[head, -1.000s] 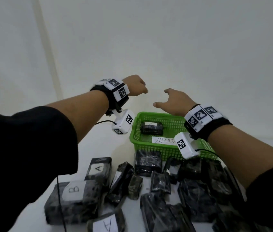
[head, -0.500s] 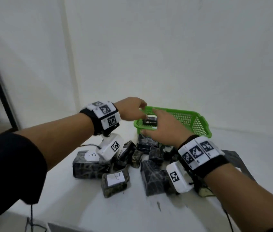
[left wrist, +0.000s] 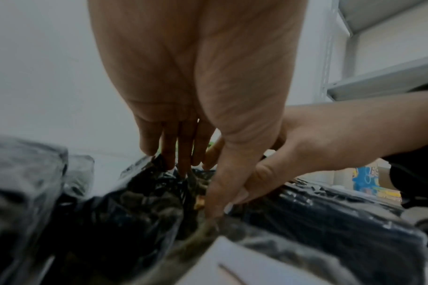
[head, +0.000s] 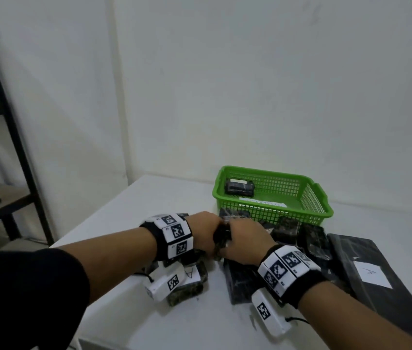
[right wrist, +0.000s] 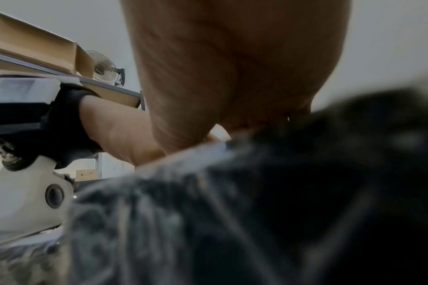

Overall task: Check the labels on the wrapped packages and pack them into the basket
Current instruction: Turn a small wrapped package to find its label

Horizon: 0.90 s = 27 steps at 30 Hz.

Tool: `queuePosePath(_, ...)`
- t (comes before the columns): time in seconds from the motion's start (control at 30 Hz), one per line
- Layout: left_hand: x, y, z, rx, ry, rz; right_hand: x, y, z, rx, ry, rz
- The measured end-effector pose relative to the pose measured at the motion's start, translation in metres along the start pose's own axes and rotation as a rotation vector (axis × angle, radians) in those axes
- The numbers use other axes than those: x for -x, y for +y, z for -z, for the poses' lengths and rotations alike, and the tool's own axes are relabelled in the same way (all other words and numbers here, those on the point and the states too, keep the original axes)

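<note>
Several dark plastic-wrapped packages lie heaped on the white table (head: 129,248) in front of the green basket (head: 273,215). One wrapped package (head: 239,186) and a white paper slip (head: 263,202) lie inside the basket. My left hand (head: 206,233) and right hand (head: 245,241) meet over one small dark package (head: 221,234) in the heap. In the left wrist view, my left hand (left wrist: 196,189) pinches this package (left wrist: 140,202) between fingers and thumb, while the right hand (left wrist: 264,173) curls onto it from the right. The right wrist view shows only the palm (right wrist: 232,77) and a blurred package (right wrist: 281,192).
A large flat package with a label A (head: 371,271) lies at the right. Another package labelled A (head: 192,274) sits under my left wrist. A dark shelf frame (head: 10,127) stands left of the table, and the white wall is close behind the basket.
Both hands have come down from above the basket to the heap in front of it and closed on one small package. The head view has pulled back.
</note>
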<state>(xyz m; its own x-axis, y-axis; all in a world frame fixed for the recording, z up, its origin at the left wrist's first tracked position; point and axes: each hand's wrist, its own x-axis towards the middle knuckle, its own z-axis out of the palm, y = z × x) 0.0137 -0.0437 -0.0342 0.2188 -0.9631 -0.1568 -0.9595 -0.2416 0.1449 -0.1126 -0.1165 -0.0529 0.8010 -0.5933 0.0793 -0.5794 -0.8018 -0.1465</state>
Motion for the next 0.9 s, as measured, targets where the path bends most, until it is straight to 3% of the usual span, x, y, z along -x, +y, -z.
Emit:
queuePosePath(0.1,-0.008,-0.006,-0.006,-0.088,-0.014,0.003,-0.007,-0.002,-0.008,0.112,0.015,-0.003)
queuePosePath(0.17,-0.021,-0.004,-0.019,-0.434,0.01,-0.081,-0.01,-0.003,-0.012,0.148,0.006,-0.005)
queuePosePath(0.2,-0.019,-0.007,-0.027,-0.427,0.061,-0.08,-0.011,-0.003,-0.012,0.148,0.005,-0.005)
queuePosePath(0.27,-0.015,-0.004,-0.024,-0.143,0.097,0.085,-0.01,-0.002,-0.011,0.106,0.008,-0.008)
queuePosePath(0.33,-0.014,-0.01,-0.022,-0.305,0.164,-0.053,-0.008,0.001,-0.008,0.013,0.027,-0.012)
queuePosePath(0.37,-0.012,-0.006,-0.006,-0.101,0.245,-0.023,-0.008,0.004,-0.006,-0.056,0.056,-0.013)
queuePosePath(0.4,-0.009,-0.007,0.01,0.214,0.21,0.026,-0.008,0.008,-0.003,-0.165,0.099,-0.012)
queuePosePath(0.47,0.001,-0.02,0.025,0.468,0.191,-0.004,-0.005,0.019,0.005,-0.467,0.195,-0.006)
queuePosePath(0.57,0.007,-0.02,0.032,0.786,0.315,-0.113,0.003,0.034,0.019,-0.805,0.314,0.013)
queuePosePath(0.67,0.014,-0.009,0.028,0.984,0.357,-0.204,0.012,0.042,0.027,-1.035,0.375,0.059)
queuePosePath(0.77,0.013,0.009,0.017,1.071,0.403,-0.319,0.019,0.054,0.032,-1.076,0.427,0.082)
queuePosePath(0.9,0.001,0.024,0.006,1.173,0.493,-0.321,0.024,0.069,0.033,-1.118,0.403,0.087)
